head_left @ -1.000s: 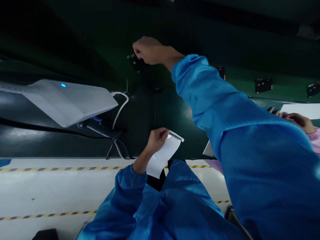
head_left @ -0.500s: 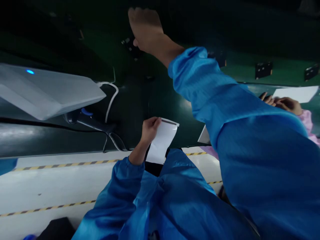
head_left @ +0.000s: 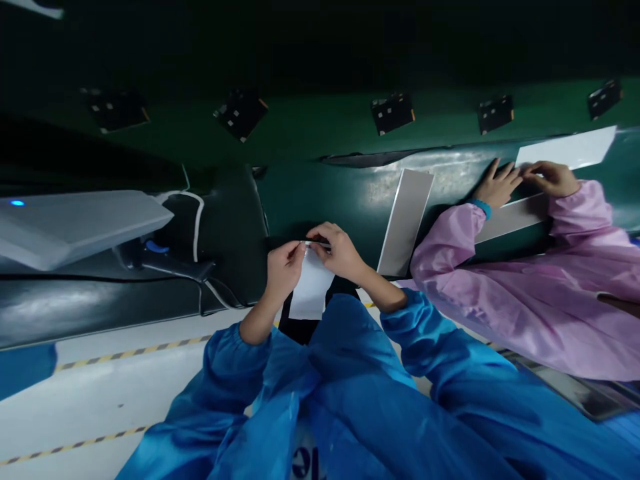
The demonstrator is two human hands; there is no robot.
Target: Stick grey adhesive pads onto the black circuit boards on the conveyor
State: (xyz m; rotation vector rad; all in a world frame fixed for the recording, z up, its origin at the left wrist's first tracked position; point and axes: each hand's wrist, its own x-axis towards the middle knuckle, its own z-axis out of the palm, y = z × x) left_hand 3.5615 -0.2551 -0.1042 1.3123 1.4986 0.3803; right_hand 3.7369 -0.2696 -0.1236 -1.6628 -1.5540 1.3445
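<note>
– What do you hold at this moment?

– I hold a white pouch [head_left: 311, 292]. My left grip [head_left: 283, 267] is closed on its upper left corner, with thumb and fingers pinching it. My right grip [head_left: 341, 252] is closed on the same top edge [head_left: 320, 243], which is a thin dark band, from the right side. The two grips are just beside each other.

– Where is the pouch exactly?

– It hangs down from my fingers, in front of my body, at the near border of the dark green surface [head_left: 310, 193]. Its lower end is over my blue sleeves; it does not lie on the surface. Whether something is inside the pouch, I cannot tell.

– What is around you?

– On my left there is a white device [head_left: 85, 227] with a small blue light [head_left: 17, 203], and a white cable [head_left: 197, 213] beside it. Further away on the green surface is a row of small black parts [head_left: 241, 113], well apart from my grips. On my right a co-worker in pink sleeves [head_left: 500, 287] has both hands [head_left: 496, 185] on white sheets [head_left: 567, 148]. Another white sheet [head_left: 406, 220] lies between that person and me. Below, the pale floor has a yellow-black line [head_left: 135, 347].
</note>
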